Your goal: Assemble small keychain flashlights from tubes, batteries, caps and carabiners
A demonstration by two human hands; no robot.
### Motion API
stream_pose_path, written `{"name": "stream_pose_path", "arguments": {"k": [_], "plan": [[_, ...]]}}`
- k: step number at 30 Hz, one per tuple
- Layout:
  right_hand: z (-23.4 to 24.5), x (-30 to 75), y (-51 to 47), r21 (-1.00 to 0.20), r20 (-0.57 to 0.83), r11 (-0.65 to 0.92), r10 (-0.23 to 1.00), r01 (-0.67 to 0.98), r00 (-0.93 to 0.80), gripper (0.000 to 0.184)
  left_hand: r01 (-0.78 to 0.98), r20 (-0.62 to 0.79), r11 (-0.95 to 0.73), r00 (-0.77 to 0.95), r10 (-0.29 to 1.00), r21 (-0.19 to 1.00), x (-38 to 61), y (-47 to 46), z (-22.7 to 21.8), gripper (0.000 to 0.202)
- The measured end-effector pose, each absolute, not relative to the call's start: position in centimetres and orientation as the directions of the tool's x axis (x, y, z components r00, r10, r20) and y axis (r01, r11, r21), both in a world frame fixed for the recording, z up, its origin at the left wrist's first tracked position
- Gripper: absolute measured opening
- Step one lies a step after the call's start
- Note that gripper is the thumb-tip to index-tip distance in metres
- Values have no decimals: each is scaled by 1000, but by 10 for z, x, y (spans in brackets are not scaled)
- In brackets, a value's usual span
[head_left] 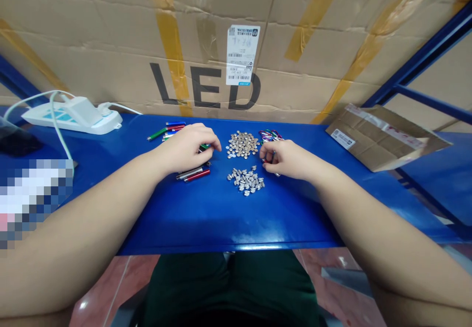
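Head view: both hands sit low over the blue bench [228, 223], fingers curled narrow. The left hand [190, 147] rests among coloured metal tubes [193, 173], some ahead of it and some just nearer the body. The right hand [283, 160] sits just beside a tangle of coloured carabiner clips [271, 136]. Whether either hand holds anything, I cannot tell. Between the hands lie two separate heaps: rounded silver pieces [242, 144] farther ahead, ribbed silver pieces [246, 179] nearer. Most parts remain loose in their groups, and no joined piece clearly shows.
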State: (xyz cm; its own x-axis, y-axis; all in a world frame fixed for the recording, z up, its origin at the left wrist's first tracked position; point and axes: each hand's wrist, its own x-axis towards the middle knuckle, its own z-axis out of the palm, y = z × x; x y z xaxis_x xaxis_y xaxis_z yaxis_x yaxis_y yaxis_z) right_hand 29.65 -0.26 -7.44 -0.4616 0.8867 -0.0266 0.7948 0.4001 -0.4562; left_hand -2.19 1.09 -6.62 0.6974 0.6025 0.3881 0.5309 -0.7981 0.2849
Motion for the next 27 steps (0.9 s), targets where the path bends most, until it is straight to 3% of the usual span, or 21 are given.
{"name": "stream_pose_path", "arguments": {"k": [3, 7, 10, 13, 16, 19, 24, 27], "plan": [[-76, 295, -3, -634, 52, 350, 909, 690, -413, 20, 513, 434, -788, 658, 615, 340, -14, 3, -63, 20], [-72, 285, -10, -901, 119, 286, 885, 325, -450, 20, 403, 465, -689, 525, 713, 602, 9, -18, -61, 24], [-70, 272, -18, -962, 158, 249, 844, 114, -512, 31, 342, 464, -763, 635, 618, 549, 23, -30, -64, 24], [-73, 261, -25, -975, 182, 221, 842, 17, -507, 42, 328, 441, -728, 624, 645, 602, 26, -33, -67, 15], [-76, 257, -28, -978, 191, 205, 835, -30, -515, 46, 307, 368, -629, 600, 710, 714, 22, -30, -66, 15], [-78, 260, -25, -973, 208, 231, 837, -18, -506, 40, 298, 359, -586, 559, 747, 754, 13, -23, -60, 17], [-81, 283, -4, -932, 267, 344, 861, 110, -433, 36, 183, 314, -353, 214, 925, 918, -7, 3, -55, 23], [-86, 299, 10, -911, 290, 373, 884, 179, -366, 37, 317, 217, -251, 139, 966, 915, -18, 15, -56, 27]]}}
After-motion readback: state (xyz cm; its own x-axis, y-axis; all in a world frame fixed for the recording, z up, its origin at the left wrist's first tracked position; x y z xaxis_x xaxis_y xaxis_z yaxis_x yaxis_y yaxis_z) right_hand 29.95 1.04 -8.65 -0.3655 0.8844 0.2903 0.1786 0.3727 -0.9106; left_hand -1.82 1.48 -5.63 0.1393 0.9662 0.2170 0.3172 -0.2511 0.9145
